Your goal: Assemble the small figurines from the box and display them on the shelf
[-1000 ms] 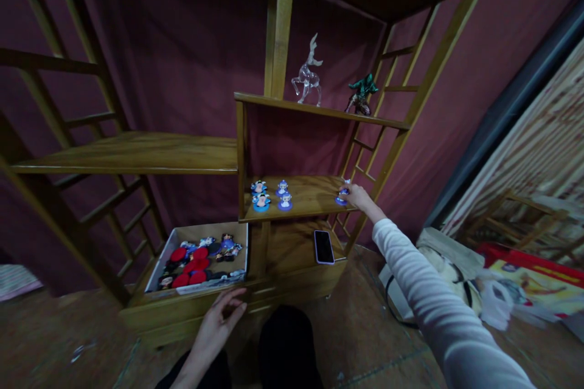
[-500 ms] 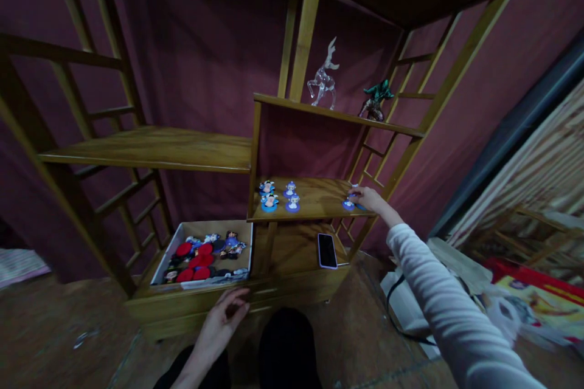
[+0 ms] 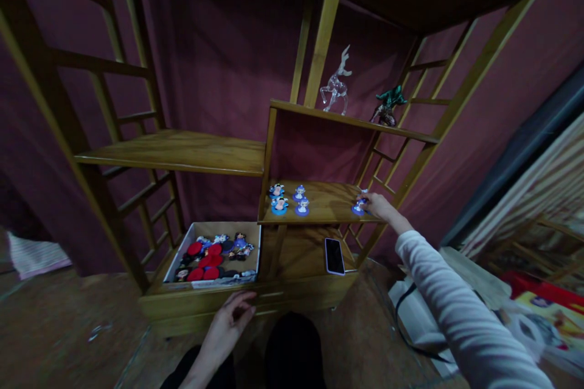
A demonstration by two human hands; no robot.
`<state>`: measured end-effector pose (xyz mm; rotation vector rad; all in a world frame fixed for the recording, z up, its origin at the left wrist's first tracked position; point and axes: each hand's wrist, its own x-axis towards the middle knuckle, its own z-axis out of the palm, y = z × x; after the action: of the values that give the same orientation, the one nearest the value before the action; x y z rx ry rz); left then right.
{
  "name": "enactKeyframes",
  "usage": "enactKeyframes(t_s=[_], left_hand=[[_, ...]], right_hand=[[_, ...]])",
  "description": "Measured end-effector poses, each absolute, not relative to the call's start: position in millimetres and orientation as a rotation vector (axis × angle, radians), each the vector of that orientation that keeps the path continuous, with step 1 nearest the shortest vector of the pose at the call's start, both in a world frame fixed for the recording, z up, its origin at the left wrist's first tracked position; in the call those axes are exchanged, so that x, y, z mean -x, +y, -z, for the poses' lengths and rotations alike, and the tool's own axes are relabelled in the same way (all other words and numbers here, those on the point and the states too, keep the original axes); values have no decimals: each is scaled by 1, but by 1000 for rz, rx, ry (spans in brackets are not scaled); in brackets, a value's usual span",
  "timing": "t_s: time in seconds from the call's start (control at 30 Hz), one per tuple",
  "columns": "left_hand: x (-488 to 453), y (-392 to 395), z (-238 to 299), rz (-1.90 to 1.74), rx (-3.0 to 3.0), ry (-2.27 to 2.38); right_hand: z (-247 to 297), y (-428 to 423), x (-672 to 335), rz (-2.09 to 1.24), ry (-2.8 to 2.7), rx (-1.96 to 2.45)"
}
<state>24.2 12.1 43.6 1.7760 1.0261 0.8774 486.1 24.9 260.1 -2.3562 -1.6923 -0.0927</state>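
Note:
My right hand point(image 3: 381, 205) reaches to the right end of the middle shelf, its fingertips pinched on a small purple-and-white figurine point(image 3: 360, 206) with a round base. Part of another figurine shows just behind the fingertips, which partly hide it. Farther left on the same shelf stand two purple-based figurines point(image 3: 302, 206), one behind the other. Beside them are two blue-based figurines point(image 3: 280, 205), also front and back. Low in front of the cabinet, my left hand point(image 3: 228, 321) hangs with fingers loosely curved and apart, holding nothing.
An open box point(image 3: 259, 249) with figurines and red discs sits on the lower left shelf. A phone point(image 3: 334, 256) lies on the lower right shelf. Above stand a clear deer figure point(image 3: 336, 91) and a dark green figure point(image 3: 387, 106). Bags point(image 3: 417, 316) lie on the floor at right.
The view has turned a little left, so the cabinet appears farther right. My right hand stays at the same figurines with only a slight shift. The left hand keeps its loose pose.

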Motion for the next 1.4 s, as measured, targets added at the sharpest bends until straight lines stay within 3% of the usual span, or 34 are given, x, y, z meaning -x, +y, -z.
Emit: enactKeyframes(t_s=[1.03,1.17,1.3,1.4], left_hand=[[-22,7,-48,-946,-1717,1052],[-16,8,-46,-1052,-1570,1093],[-1,27,-43,-1238,-1125,1168],[11,54,-51,-1430,-773,1165]], right_hand=[[-269,29,-481,33,-1752,2406],[-272,22,-487,20,-1808,2415],[-278,-10,-470,378,-1833,2101],[-264,-42,-416,220,-1599,1839]])
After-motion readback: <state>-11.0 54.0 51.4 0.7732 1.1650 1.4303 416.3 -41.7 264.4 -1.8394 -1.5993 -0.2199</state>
